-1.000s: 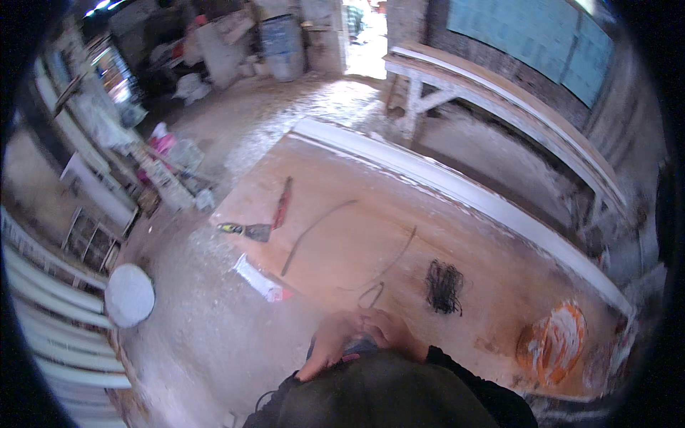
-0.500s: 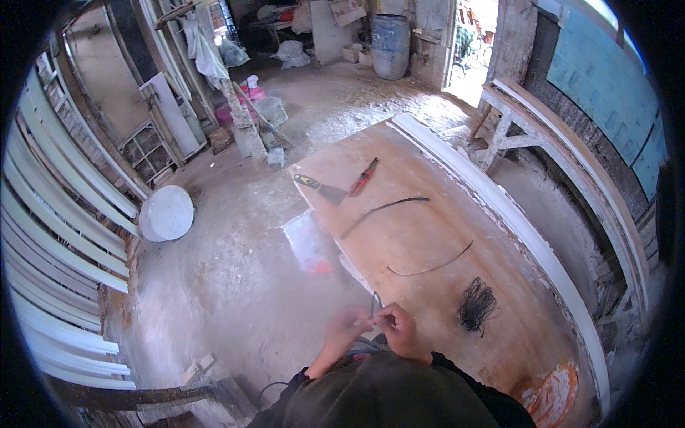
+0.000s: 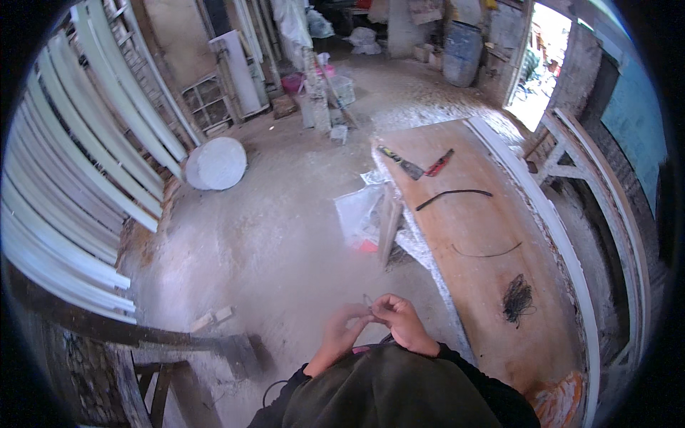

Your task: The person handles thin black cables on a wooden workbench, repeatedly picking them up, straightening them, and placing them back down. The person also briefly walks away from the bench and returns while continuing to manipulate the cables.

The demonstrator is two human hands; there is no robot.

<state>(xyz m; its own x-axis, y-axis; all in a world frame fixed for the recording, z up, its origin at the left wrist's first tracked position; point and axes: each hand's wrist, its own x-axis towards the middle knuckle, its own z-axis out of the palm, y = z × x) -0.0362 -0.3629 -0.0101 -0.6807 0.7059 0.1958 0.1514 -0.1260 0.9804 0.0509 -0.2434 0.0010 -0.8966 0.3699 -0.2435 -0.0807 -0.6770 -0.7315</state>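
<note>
In front of my body, my left hand [image 3: 344, 328] and my right hand [image 3: 401, 322] meet with fingertips pinched together. A thin wire or cord [image 3: 367, 299] shows as a small loop above the fingertips; the rest is hidden by the fingers. To the right lies a tangle of thin dark wire [image 3: 517, 299] on the brown board-topped table [image 3: 492, 221]. Farther up the table are a thin curved wire [image 3: 492, 255], a bent black cable piece [image 3: 449, 193], a putty knife [image 3: 408, 167] and a red-and-black hand tool [image 3: 439, 162].
A long white moulding [image 3: 531, 182] runs along the table's right edge. Pale long strips [image 3: 78, 185] are racked at left, beside a round white lid-like disc [image 3: 221, 163]. A plastic bag [image 3: 357, 214] lies left of the table. A blue barrel [image 3: 462, 53] stands far back.
My view has swung left, so the table now sits farther right. Both hands stay together; the dark cord standing above them earlier now shows as a fainter small loop.
</note>
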